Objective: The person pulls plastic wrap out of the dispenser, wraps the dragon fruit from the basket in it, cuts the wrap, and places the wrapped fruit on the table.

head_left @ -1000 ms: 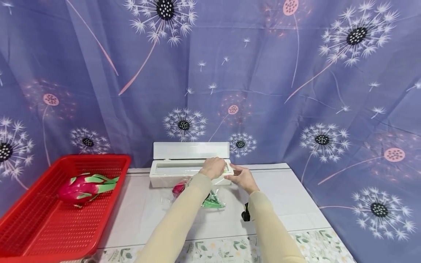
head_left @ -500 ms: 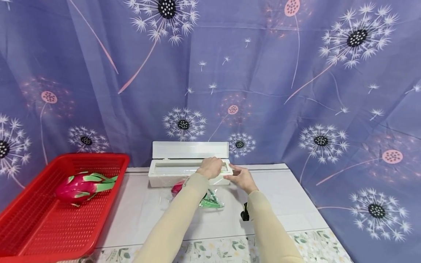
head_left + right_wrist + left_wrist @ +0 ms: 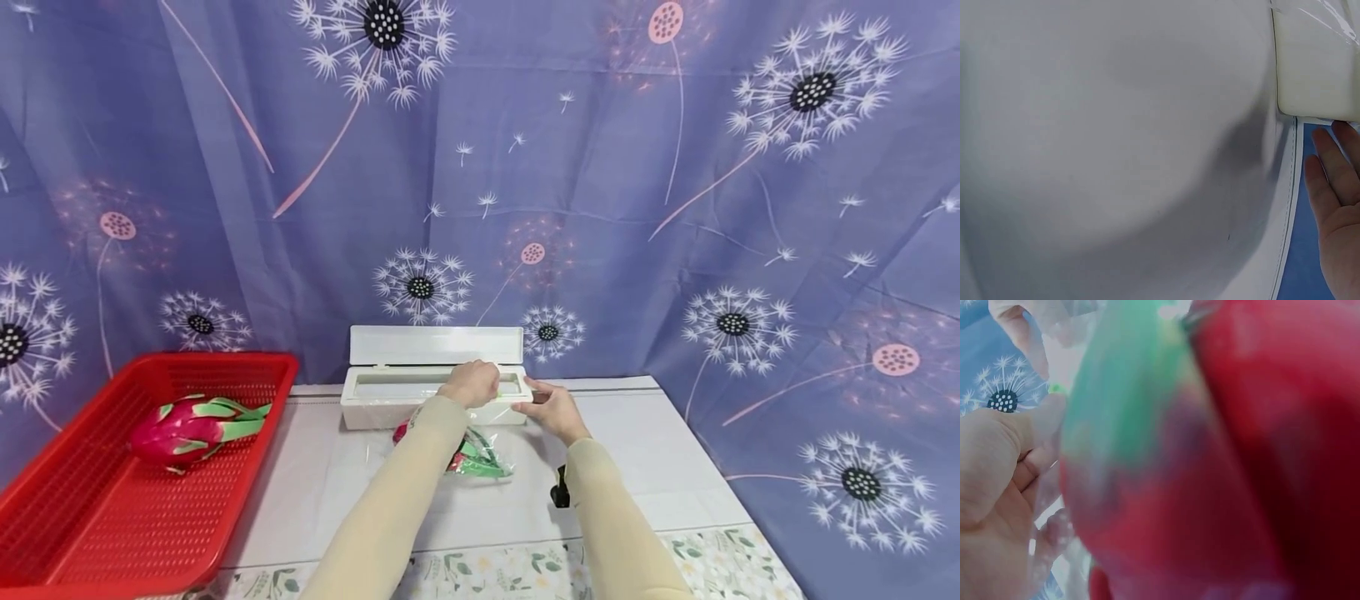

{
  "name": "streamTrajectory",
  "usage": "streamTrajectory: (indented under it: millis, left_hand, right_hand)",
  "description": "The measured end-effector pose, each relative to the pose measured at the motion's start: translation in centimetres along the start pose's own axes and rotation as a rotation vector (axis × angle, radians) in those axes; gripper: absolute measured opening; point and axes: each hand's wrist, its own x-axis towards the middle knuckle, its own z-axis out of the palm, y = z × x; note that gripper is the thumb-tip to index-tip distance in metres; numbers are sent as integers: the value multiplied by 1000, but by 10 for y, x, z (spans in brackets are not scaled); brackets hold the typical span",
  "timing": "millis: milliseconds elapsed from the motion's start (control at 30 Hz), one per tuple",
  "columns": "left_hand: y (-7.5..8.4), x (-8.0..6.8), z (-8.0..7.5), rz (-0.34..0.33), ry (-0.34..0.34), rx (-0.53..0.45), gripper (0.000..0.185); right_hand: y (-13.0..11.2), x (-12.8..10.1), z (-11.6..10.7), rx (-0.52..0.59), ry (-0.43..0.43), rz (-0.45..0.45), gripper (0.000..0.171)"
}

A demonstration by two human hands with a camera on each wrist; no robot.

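a person's two hands meet at the right end of a white box (image 3: 390,407) with its lid raised, standing at the back of a white table (image 3: 660,467). the left hand (image 3: 471,384) rests on the box's front rim with its fingers curled; the left wrist view shows thumb and fingers closing on thin clear film (image 3: 1054,487), so it appears to pinch the film. the right hand (image 3: 551,407) sits just right of the left hand, fingers straight and relaxed, touching the box's right end.

just below the left hand, toward the person, a pink and green dragon fruit (image 3: 468,454) lies on the table under clear wrap, partly hidden by the left sleeve. a small black object (image 3: 559,490) lies beside the right forearm. far left of both hands a red basket (image 3: 90,517) holds a second dragon fruit (image 3: 187,429). a purple curtain (image 3: 675,208) printed with dandelions hangs behind the box.
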Motion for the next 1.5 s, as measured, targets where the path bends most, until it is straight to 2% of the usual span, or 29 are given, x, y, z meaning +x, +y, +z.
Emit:
streamTrajectory:
  millis: [100,233,367,533,767,867,1000,1100,1367,1500]
  left_hand:
    - [-3,-4,-1,-13,-13,-63,13]
    - [-6,-6,-6,-76,-28,-142,11]
    - [-7,-7,-9,-128,-37,-166,10]
    - [-9,-6,-9,-122,-34,-147,11]
    - [-7,-5,-8,-96,-34,-133,18]
    - [-5,-6,-8,-92,-34,-128,17]
    - [-3,-5,-9,-91,-37,-128,15]
    - [-3,-4,-8,-90,-35,-127,15]
    - [-3,-5,-8,-102,-38,-142,14]
    - [-4,-6,-8,-103,-44,-137,15]
  right_hand:
    - [1,0,3,16,13,10,71]
    - [-1,-2,7,26,32,-3,68]
    - [-6,-6,13,35,32,2,68]
    - [-11,-6,16,6,47,11,72]
    - [-16,-5,11,-100,-3,66,74]
    - [-17,-4,6,-119,-37,99,67]
    - [-17,-4,2,-59,-86,166,50]
    - [-16,-4,0,-53,-101,196,44]
    - [-12,-1,1,-175,-125,206,47]
    - [-11,-2,3,-285,-112,177,48]
